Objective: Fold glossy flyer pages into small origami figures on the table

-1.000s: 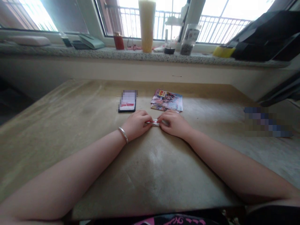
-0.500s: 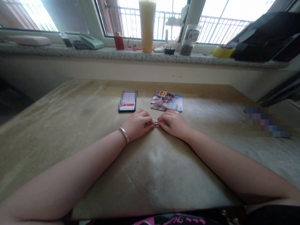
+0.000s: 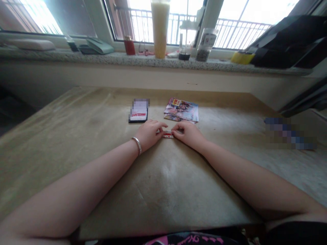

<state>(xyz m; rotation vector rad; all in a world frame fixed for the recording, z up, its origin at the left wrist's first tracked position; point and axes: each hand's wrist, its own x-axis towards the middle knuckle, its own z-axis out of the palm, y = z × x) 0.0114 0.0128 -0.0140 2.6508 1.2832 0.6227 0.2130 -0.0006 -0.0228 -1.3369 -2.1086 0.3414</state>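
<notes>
A small red-and-white strip of folded paper (image 3: 168,134) lies on the table between my hands. My right hand (image 3: 190,134) pinches its right end between thumb and fingertips. At the left end, my left hand (image 3: 150,133) has its index finger lifted and apart from the thumb, whose tip is at or just touching the paper. A silver bangle circles my left wrist. Just beyond my hands lie several glossy printed leaflets (image 3: 182,109) in a loose stack, and left of them a dark-edged phone (image 3: 138,111) with a partly blurred screen.
A blurred flat object (image 3: 288,133) lies on the table (image 3: 163,190) at the right. Along the granite windowsill (image 3: 102,58) stand a tall yellow bottle (image 3: 160,30), a red jar (image 3: 129,46), clear containers and a black bag (image 3: 288,42).
My left index finger has lifted off the paper strip and opened away from the thumb. More of the strip's red-and-white face now shows. My right hand still pinches its end.
</notes>
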